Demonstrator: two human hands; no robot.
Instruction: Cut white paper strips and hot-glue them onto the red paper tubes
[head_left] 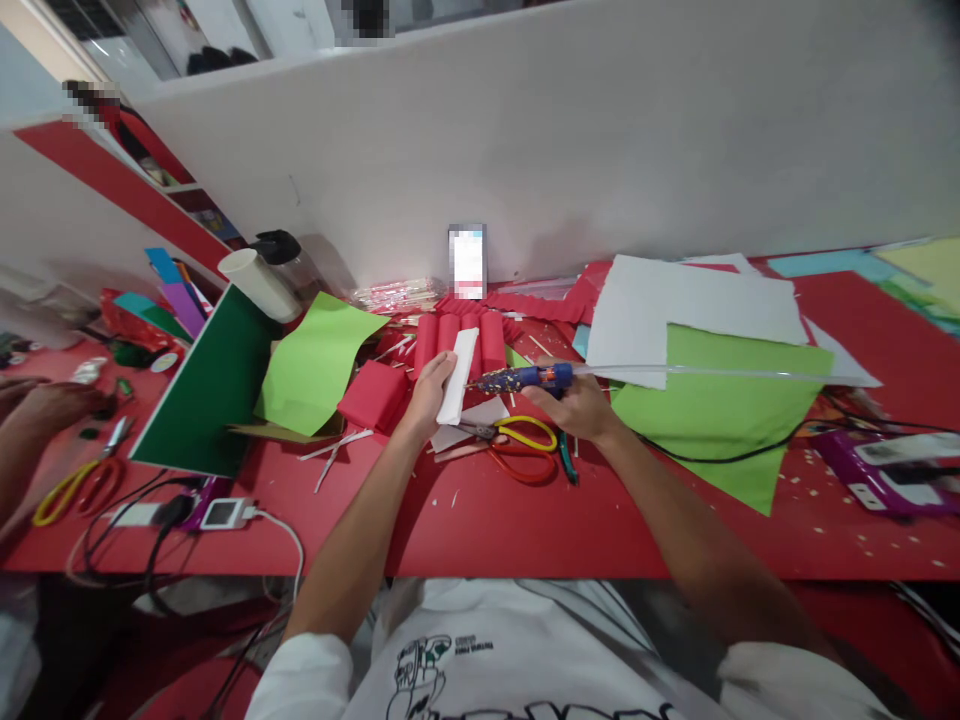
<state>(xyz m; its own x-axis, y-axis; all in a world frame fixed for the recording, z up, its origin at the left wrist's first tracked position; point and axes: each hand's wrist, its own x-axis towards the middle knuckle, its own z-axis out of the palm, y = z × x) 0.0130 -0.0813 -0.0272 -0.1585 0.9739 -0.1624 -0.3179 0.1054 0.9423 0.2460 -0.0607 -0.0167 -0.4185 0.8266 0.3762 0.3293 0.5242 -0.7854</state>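
My left hand [429, 392] is closed on a folded white paper piece [457, 375], holding it upright above the red table [525, 520]. My right hand [577, 405] grips a blue glue gun [525, 378]; its nozzle points left and meets the white piece. A long clear glue stick [712, 372] trails from the gun's back to the right. Just behind the hands stand red paper rolls [461, 338].
Scissors with yellow and orange handles [525, 445] lie under my hands. Green paper [720, 410], white sheets [690, 305], a dark green board [214, 385] and a red block [373, 395] surround them. Another person's hand [45, 405] and more scissors [79, 480] are at left. Cables cross the front edge.
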